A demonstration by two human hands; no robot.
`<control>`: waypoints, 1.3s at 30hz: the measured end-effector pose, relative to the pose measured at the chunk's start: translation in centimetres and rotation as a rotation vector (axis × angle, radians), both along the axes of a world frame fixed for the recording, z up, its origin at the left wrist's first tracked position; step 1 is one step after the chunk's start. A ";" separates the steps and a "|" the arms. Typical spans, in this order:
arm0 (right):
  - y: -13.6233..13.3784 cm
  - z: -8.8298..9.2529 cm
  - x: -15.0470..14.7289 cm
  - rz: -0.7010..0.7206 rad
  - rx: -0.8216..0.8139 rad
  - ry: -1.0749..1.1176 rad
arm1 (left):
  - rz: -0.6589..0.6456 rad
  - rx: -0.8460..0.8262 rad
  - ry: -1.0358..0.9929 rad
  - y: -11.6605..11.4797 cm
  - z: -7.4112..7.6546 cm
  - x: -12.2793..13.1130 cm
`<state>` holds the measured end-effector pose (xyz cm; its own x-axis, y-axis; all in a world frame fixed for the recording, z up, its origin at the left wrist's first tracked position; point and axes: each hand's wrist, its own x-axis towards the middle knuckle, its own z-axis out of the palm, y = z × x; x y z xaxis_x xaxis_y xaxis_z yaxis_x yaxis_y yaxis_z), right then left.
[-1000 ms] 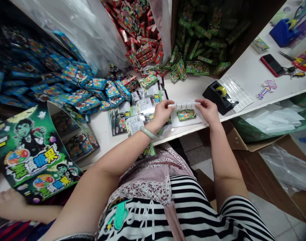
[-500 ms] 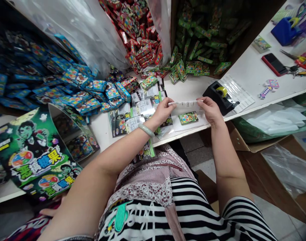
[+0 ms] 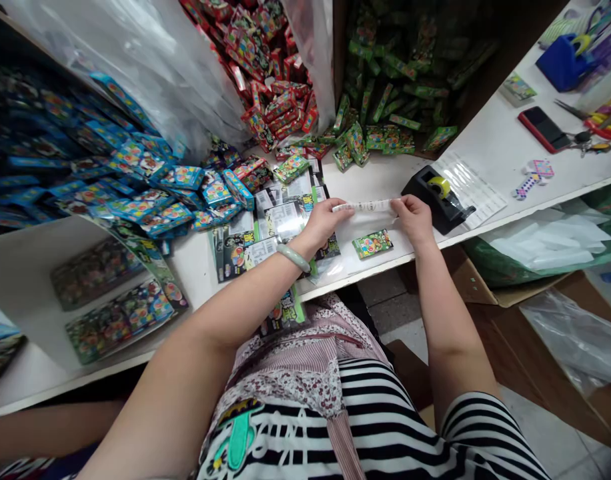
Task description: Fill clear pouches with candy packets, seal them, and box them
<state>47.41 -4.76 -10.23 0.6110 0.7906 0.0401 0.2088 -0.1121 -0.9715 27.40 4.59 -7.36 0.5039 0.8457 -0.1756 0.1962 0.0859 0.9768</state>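
A person at a white counter (image 3: 375,180) holds a narrow printed white strip (image 3: 370,206) stretched between two bare hands, just left of a black tape dispenser (image 3: 450,217); the left hand (image 3: 323,223), a pale green bangle (image 3: 293,257) on its wrist, pinches the end farther from the dispenser, thumb and fingertips drawn together; the right hand (image 3: 416,219), just beside the dispenser, grips the nearer end in the same narrow pinch. A small green box (image 3: 373,245) lies flat to the left of the dispenser, on the person's side of the strip and apart from both hands; farther left of the dispenser, printed packets (image 3: 238,250) overlap in a pile, partly hidden by the left forearm; well to its left, beyond the packets, blue boxes (image 3: 150,167) spill over the counter; red boxes (image 3: 280,107) heap up behind and left of it; right of the dispenser are a patterned sword-shaped trinket (image 3: 525,183) and, farther off, a red-edged phone (image 3: 544,130).
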 end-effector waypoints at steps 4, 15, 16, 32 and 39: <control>0.1 -0.1 0.1 0.031 0.044 0.041 | -0.015 -0.043 -0.030 0.1 -0.3 0.2; 0.3 2.2 0.6 0.264 -0.064 -0.120 | -0.038 -0.066 -0.100 0.0 -1.1 1.1; 0.4 2.5 0.6 0.272 -0.076 -0.158 | -0.038 -0.068 -0.099 0.0 -1.1 1.0; 1.6 3.2 0.3 0.370 -0.144 -0.262 | -0.007 -0.023 -0.063 -0.1 -0.5 0.9; 1.8 3.3 0.1 0.429 -0.138 -0.261 | -0.051 0.037 -0.072 0.2 -0.8 0.9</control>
<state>47.55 -2.94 -6.98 0.2146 0.9764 0.0256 0.4972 -0.0866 -0.8633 28.33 4.77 -8.12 0.5565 0.8240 -0.1064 0.1284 0.0413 0.9909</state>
